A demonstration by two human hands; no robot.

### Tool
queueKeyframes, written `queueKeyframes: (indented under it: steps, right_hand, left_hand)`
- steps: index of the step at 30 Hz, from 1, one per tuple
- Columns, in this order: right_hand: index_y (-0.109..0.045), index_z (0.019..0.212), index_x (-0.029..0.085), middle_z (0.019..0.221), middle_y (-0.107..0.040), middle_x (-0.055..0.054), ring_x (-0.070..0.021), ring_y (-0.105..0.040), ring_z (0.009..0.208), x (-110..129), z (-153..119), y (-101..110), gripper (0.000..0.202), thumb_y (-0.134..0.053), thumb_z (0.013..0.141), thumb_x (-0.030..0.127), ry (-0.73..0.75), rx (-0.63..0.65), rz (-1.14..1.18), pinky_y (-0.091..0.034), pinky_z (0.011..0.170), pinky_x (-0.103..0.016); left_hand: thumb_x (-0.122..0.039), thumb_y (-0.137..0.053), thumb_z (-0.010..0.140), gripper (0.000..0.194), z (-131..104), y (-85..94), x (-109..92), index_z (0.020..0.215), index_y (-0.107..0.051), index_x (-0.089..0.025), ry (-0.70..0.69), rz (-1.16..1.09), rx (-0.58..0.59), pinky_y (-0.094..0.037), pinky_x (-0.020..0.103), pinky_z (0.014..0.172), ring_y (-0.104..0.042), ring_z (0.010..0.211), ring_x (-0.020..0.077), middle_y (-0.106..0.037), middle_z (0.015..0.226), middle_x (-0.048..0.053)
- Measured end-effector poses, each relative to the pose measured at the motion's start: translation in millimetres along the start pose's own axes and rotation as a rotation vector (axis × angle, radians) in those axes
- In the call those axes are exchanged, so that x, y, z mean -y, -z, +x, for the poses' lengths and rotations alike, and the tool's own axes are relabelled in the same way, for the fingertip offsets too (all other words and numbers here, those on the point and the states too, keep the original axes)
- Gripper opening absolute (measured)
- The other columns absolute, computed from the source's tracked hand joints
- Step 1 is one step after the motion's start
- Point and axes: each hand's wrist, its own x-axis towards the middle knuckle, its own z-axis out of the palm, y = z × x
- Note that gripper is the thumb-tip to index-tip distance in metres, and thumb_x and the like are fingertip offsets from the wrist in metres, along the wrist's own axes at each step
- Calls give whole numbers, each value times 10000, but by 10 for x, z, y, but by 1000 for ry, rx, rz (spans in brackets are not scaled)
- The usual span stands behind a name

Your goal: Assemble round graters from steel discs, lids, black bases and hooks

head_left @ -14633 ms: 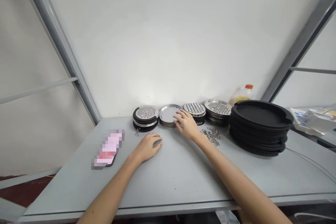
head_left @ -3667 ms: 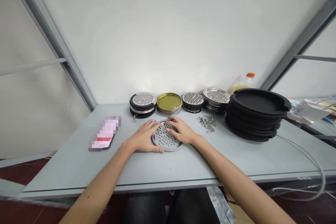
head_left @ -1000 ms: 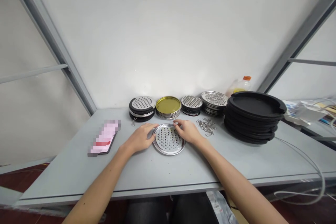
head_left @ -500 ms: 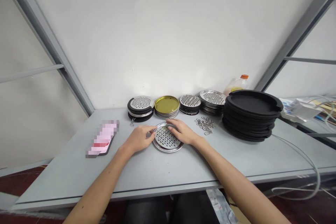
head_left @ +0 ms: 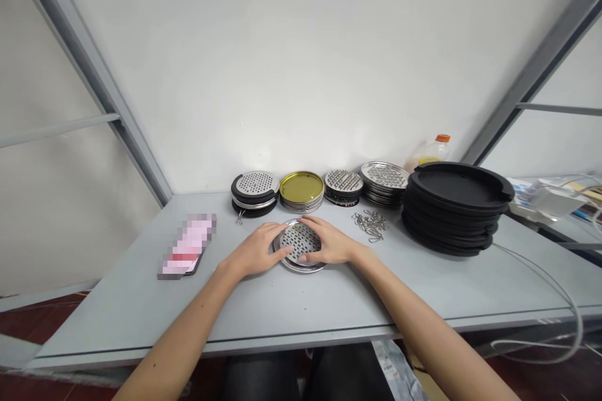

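The perforated metal disc (head_left: 300, 239) is positioned on the grey table (head_left: 263, 316), near the front edge, and is set on or within a rimmed metal plate (head_left: 305, 270); whether it is fully seated cannot be determined. The left side of the disc is grasped by the left hand (head_left: 258, 252), with the thumb laid over the near part and the fingers extended along the far rim. The right side is grasped in the same manner by the right hand (head_left: 333, 244), and the two thumb tips are brought close together over the disc; the pressure applied cannot be determined. Behind the hands, four stacks are arranged along the wall (head_left: 301, 75), from left to right: a black-rimmed perforated stack (head_left: 257, 184), a gold-topped plate stack (head_left: 301, 187), a toothed disc stack (head_left: 343, 182) and a rimmed grater plate stack (head_left: 384, 175). Loose metal clips (head_left: 370, 224) are scattered to the right of the right hand, beside a tall pile of black trays (head_left: 446, 232). A pixelated phone (head_left: 188, 247) is placed left of the left hand.
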Motion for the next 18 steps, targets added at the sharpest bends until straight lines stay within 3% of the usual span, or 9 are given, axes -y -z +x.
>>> queueKeyframes:
  steps: [9, 18]
  right_hand:
    - [-422, 1411, 97, 1499, -331, -217, -388, -221, 1414, 66, 36, -67, 965, -718, 633, 584, -67, 7, -109, -234, 1136, -527]
    - [-459, 1386, 132, 1506, -317, -208, -373, -237, 1411, 75, 11, -43, 908, -771, 587, 432, 33, -19, -77, -253, 1125, -516]
  left_hand:
    - [-460, -448, 951, 431, 21, -23, 6, 1269, -575, -198, 21, 35, -17, -422, 392, 1020, -545, 1166, 244, -623, 1242, 97]
    - [-422, -432, 959, 359, 27, 39, -42, 1081, -699, -216, 95, 52, -71, -472, 328, 868, -624, 960, 229, -713, 976, 71]
